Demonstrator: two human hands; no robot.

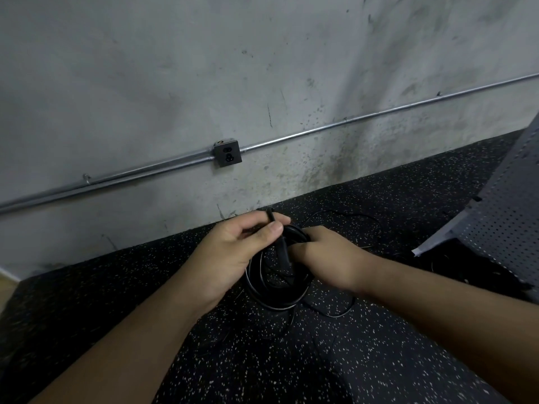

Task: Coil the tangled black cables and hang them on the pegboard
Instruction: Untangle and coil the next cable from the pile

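Black cable coil (275, 290): several round loops of glossy rubber-sheathed cord, held up between both hands, low over the black speckled rubber floor (262, 360). The bottom of the loops hangs free; cannot tell if it touches the floor. Left hand (239, 249) pinches the cable end (270, 217) between thumb and curled fingers, and the end sticks up past the fingertips. Right hand (326, 255) is wrapped round the top right of the coil. Its fingers are mostly hidden behind the loops, but the grip reads as closed round the bundle. The hands are just beside each other, with the coil top between them.

Handling guess: light, limp but springy. Loops will likely spring open or slide if held loosely. The sheath looks smooth, so a bit slippery. Not fragile. Best hold is at the top where all the loops bunch, whole fist round the bundle. The tail end probably needs wrapping or tucking before any release.

Thin black loose cable (335, 314) trails on the floor under and behind the coil and may be tangled with it. Grey perforated metal pegboard (504, 211) leans at right, well apart from the hands. Behind is a grey concrete wall (175, 68) with a dark square outlet box (227, 154) on a silver metal conduit pipe (350, 118).
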